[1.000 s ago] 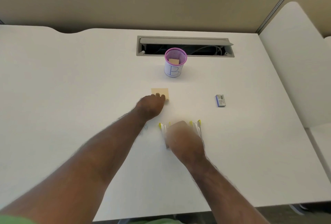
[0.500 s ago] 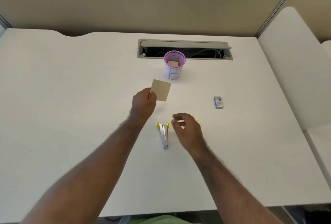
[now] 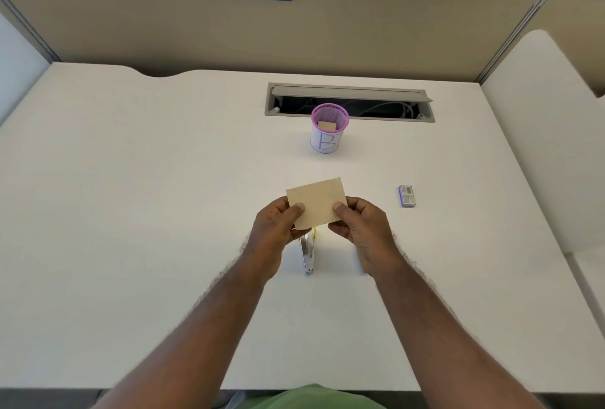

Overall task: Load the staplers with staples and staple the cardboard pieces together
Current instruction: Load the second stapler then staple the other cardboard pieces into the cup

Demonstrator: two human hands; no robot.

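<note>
Cardboard held up between both hands

Left hand [image 3: 276,228] and right hand [image 3: 361,228] pinch the cardboard piece [image 3: 317,202] by its side edges; below it a stapler [image 3: 307,253] lies half hidden, its front covered

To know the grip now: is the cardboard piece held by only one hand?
No, the left hand and the right hand both pinch the cardboard piece at opposite edges.

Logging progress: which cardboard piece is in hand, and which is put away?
The larger tan cardboard piece is pinched between the left hand and right hand above the desk. The smaller piece sits inside the pink cup, untouched.
</note>
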